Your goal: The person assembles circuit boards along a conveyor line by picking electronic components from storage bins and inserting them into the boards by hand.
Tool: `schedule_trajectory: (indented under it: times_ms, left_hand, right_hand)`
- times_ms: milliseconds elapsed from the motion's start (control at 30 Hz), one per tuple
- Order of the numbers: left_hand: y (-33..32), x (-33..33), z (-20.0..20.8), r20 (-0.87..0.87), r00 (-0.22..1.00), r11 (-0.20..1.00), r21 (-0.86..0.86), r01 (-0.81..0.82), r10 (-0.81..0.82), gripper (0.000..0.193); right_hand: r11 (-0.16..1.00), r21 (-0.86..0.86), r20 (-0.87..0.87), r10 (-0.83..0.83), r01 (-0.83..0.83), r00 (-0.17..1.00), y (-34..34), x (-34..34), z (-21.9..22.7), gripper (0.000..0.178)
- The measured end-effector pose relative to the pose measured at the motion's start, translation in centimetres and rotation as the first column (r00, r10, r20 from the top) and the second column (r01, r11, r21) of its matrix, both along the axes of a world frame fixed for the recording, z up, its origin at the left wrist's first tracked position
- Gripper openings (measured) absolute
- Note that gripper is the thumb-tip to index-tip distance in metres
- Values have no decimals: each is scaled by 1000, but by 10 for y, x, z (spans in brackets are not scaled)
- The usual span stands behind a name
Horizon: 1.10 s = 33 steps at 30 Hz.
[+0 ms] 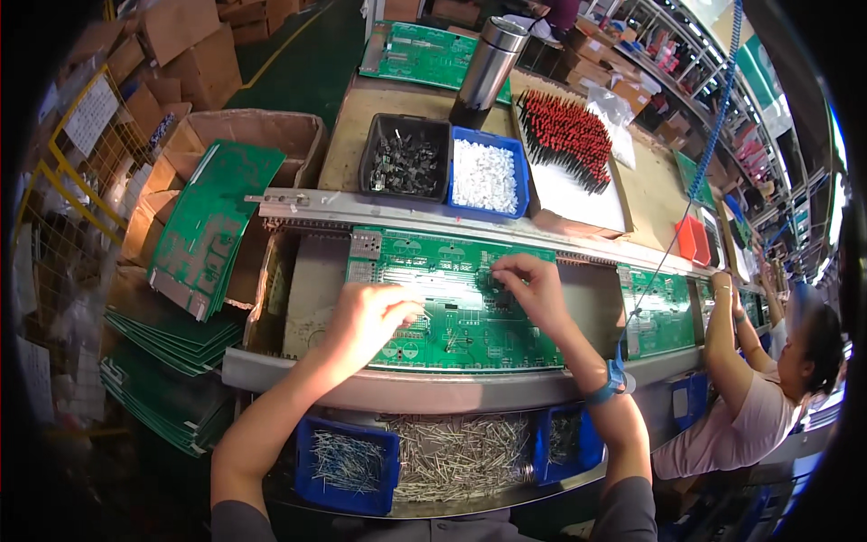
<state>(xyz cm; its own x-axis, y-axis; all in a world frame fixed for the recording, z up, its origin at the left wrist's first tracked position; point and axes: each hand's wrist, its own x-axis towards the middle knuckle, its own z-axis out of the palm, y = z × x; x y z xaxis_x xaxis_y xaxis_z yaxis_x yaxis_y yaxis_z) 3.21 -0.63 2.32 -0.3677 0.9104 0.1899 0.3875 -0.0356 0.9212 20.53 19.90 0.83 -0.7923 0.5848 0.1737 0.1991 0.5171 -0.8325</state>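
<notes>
A green circuit board lies flat on the rail track in front of me, with both my hands over it. My left hand hovers above the board's left half, thumb and fingers pinched together. Over the upper right part, my right hand has thumb and index finger in a pinch close to small dark parts on the board. Whatever either pinch holds is too small to tell. A blue strap circles my right wrist. Below the board stand a blue bin of thin leaded parts and a heap of leaded components.
Beyond the rail stand a black bin, a blue bin of white parts, red-topped components and a steel flask. Stacked boards lean in a carton at left. A co-worker works at right.
</notes>
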Motion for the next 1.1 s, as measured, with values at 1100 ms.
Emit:
schedule_trajectory:
  times_ms: [1100]
  left_hand:
    - [17, -39, -30, 66, 953, 951, 77, -299, 294, 10]
  right_hand:
    - [895, 344, 139, 250, -284, 958, 12, -13, 21, 12]
